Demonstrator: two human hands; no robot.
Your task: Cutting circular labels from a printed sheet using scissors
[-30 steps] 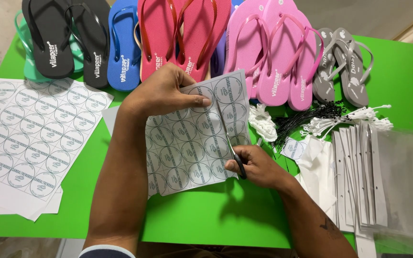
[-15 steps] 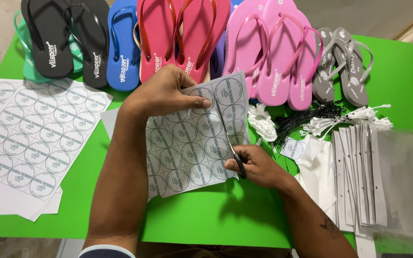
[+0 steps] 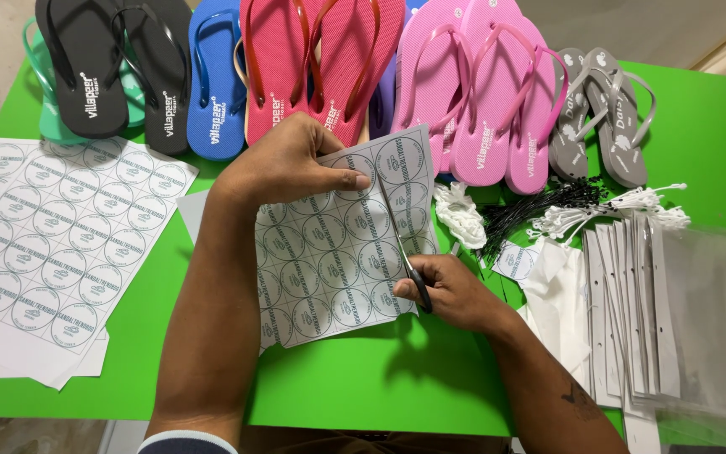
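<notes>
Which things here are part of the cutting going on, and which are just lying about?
In use: left hand holding the sheet of round labels; right hand working the scissors.

Lying about: stack of label sheets, flip-flops, white string ties, clear bags, all on the green table.

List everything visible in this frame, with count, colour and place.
label sheet: one, white with printed circles, held at centre
scissors: one, dark handles, cutting into that sheet
label sheets: a stack, white, table left
flip-flops: a row along the far edge; black, blue, red, pink, grey, some green beneath
string tags: bundles, white and black, right of centre
card strips: several, white, right
plastic bags: clear, far right
table: one, green
left hand: holds sheet's top
right hand: works scissors
</notes>
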